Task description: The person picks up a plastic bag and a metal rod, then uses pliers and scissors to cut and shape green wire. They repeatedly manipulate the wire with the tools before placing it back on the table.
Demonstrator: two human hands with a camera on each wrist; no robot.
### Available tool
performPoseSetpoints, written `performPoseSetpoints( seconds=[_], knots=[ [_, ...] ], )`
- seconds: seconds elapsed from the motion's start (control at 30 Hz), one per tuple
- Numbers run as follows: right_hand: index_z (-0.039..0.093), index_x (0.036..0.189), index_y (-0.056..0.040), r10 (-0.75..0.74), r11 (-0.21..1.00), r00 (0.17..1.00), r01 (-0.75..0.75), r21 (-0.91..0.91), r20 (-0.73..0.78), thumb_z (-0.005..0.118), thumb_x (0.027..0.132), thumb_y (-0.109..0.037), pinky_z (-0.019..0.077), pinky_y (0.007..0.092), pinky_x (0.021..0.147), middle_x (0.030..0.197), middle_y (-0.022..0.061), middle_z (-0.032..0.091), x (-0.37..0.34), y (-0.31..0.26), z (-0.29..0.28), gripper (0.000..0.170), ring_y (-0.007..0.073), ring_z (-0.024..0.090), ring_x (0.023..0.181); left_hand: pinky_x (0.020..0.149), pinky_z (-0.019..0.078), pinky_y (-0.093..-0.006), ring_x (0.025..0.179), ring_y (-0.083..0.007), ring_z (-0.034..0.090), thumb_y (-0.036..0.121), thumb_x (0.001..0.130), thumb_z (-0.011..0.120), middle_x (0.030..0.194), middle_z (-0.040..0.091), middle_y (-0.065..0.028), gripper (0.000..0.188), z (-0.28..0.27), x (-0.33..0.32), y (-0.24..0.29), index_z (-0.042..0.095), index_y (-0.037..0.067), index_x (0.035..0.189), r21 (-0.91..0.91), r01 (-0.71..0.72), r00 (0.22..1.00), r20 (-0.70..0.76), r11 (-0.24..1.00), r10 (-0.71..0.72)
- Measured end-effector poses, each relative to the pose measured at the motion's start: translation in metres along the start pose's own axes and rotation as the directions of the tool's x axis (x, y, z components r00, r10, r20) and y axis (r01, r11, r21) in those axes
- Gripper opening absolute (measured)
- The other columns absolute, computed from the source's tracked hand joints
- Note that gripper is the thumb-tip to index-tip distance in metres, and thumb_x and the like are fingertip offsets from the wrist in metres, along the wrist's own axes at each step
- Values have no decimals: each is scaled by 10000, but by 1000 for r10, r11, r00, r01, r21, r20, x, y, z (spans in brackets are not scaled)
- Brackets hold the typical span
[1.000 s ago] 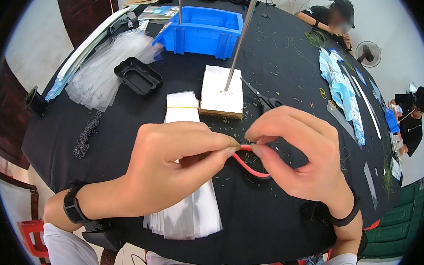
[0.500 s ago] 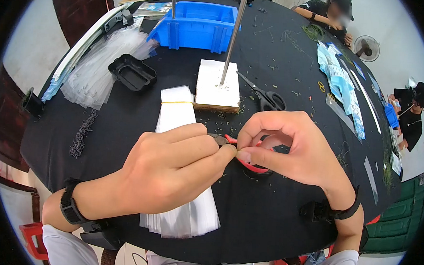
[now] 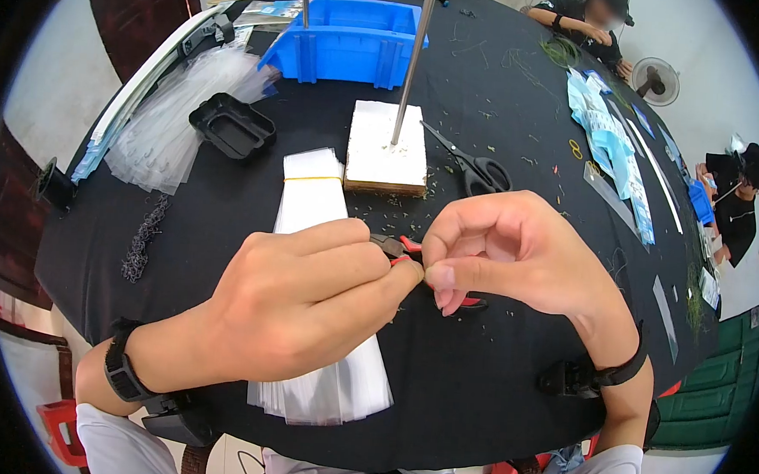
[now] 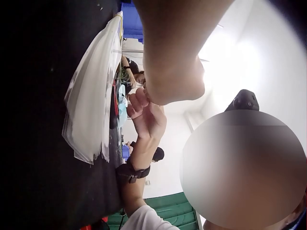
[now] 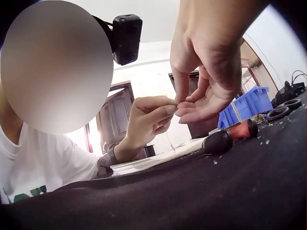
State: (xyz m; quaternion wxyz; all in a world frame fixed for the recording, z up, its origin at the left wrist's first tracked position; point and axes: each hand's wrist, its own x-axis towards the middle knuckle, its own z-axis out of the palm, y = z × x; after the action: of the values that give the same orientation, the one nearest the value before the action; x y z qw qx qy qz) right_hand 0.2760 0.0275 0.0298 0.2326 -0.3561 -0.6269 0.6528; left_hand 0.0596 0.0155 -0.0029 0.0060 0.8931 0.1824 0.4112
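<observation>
Fingertip to fingertip, my two hands meet above the table. My left hand point(image 3: 299, 306) pinches a tiny item between thumb and index finger, mostly hidden by the fingertips. Opposite it, my right hand point(image 3: 507, 252) has its thumb and index fingertip together at the same spot, the other fingers loosely bent. In the right wrist view a small dark speck point(image 5: 177, 103) shows where the fingertips meet; I cannot tell what it is. Pliers with red and black handles point(image 3: 410, 244) lie on the table beneath, partly covered by both hands.
A banded stack of clear plastic sleeves point(image 3: 312, 203) lies under my left hand. Beyond stand a white-topped block point(image 3: 387, 147) with a metal rod, black scissors point(image 3: 486, 174), a black tray point(image 3: 231, 124) and a blue bin point(image 3: 346, 51). Other people sit at the far right.
My right thumb and index fingertip, apart a second ago, have closed together against the left fingertips. The right hand has shifted slightly left, and more of the pliers shows.
</observation>
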Motion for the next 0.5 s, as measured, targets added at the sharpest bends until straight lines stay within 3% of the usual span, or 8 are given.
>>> performPoseSetpoints(
  seconds=[0.27, 0.5],
  knots=[
    [584, 892, 21, -61, 998, 995, 61, -1, -75, 584, 864, -69, 515, 224, 634, 793, 71, 625, 0, -1, 1, 95, 104, 605, 703, 423, 376, -278, 483, -176, 501, -60, 582, 691, 594, 537, -63, 252, 4, 0, -4, 661, -4, 825, -34, 52, 994, -98, 998, -55],
    [577, 888, 19, -233, 953, 970, 214, -213, -71, 610, 831, -25, 502, 217, 643, 809, 50, 600, 0, 2, 4, 79, 97, 593, 736, 427, 366, -285, 484, -186, 504, -59, 613, 687, 588, 533, -65, 223, 3, 2, -1, 668, 6, 826, -77, 112, 991, -59, 991, -116]
  ],
)
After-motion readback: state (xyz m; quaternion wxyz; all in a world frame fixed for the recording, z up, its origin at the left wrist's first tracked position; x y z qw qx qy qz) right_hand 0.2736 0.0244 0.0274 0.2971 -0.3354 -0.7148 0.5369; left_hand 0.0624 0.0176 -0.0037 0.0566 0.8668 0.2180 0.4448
